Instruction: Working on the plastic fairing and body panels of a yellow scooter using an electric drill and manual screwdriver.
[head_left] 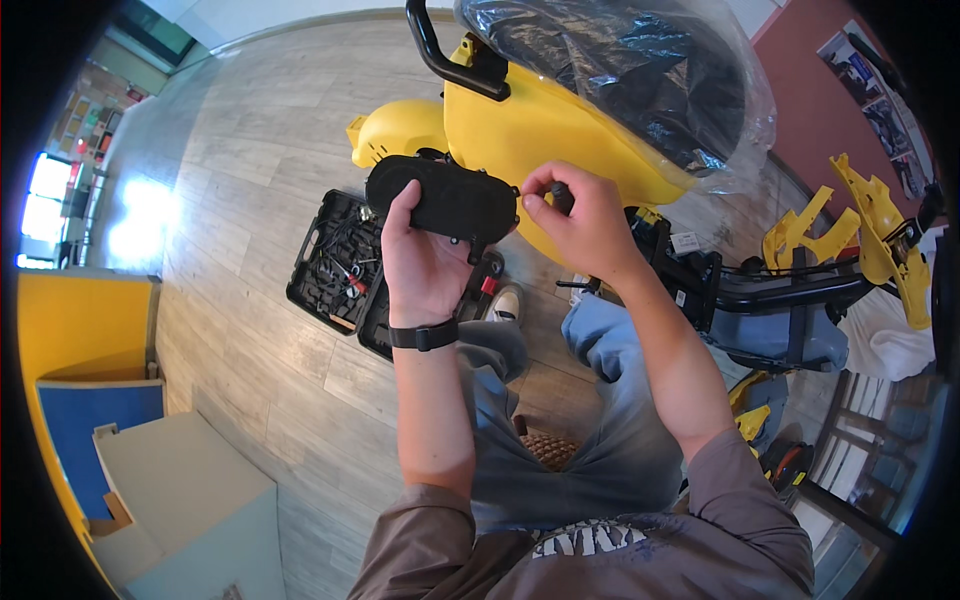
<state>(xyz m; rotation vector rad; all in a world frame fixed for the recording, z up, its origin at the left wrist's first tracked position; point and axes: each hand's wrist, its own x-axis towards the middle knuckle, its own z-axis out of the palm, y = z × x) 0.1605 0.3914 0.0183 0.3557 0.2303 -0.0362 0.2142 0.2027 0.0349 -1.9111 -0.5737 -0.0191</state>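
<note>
My left hand [425, 265] holds up a flat black plastic housing [455, 205] with rounded ends, its thumb over the front and its fingers behind. Small lugs stick out along the housing's right end and lower edge. At that right end, my right hand [590, 225] pinches a tool with a dark, stubby handle [562, 198]. Its tip lies close to the housing's edge; whether it touches a screw there is too small to tell. Below the housing, an open black tool case [310, 275] lies on the floor, with several tools inside, some with red handles.
Ahead stands a large yellow plastic body [500, 125] with a black bent handle [430, 45] and a dark part wrapped in clear plastic [620, 70]. Black frame parts [760, 295] and yellow pieces [800, 230] crowd the right. A pale cabinet [190, 490] stands at lower left.
</note>
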